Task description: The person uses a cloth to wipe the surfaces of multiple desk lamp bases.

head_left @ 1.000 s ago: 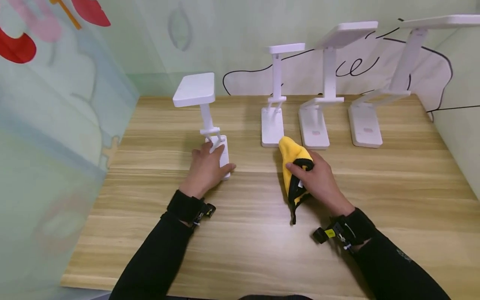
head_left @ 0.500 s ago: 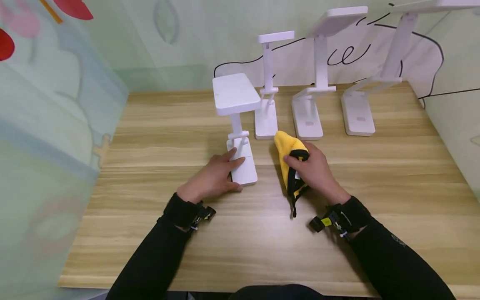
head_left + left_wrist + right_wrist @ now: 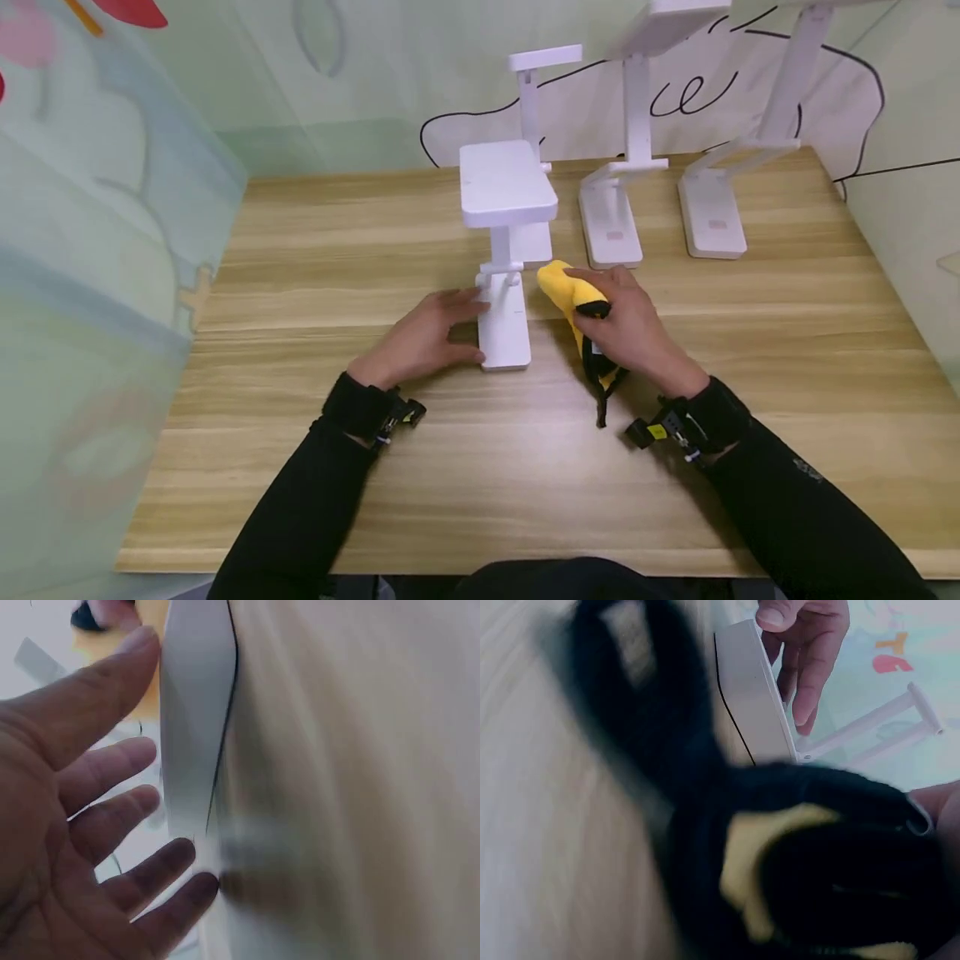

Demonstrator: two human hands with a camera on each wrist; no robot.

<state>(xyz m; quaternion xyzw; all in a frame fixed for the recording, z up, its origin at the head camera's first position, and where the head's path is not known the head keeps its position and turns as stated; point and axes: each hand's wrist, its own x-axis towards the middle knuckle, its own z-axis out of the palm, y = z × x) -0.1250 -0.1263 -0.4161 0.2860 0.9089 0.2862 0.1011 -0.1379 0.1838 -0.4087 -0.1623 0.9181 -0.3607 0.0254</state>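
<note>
A white desk lamp point(image 3: 504, 321) stands upright at the middle of the wooden table. Along the left side of its base lies my left hand point(image 3: 431, 333), fingers and thumb extended; in the left wrist view the left hand point(image 3: 82, 772) has its fingertips at the base's edge, not wrapped round it. To the lamp's right, my right hand point(image 3: 630, 321) grips a soft yellow-and-black cloth item point(image 3: 562, 287) with a dangling black loop. The right wrist view shows this cloth item point(image 3: 780, 862) close up, blurred, with much of the right hand out of frame.
Behind stands a row of white lamps: one lamp point(image 3: 531, 242) partly hidden by the near lamp's head, a middle lamp point(image 3: 611, 221) and a right lamp point(image 3: 712, 212). The wooden table point(image 3: 300, 275) meets printed walls at the back and left.
The near lamp has moved right along the table, and the left hand has shifted from over its base to the left side. The right hand has turned the cloth item slightly.
</note>
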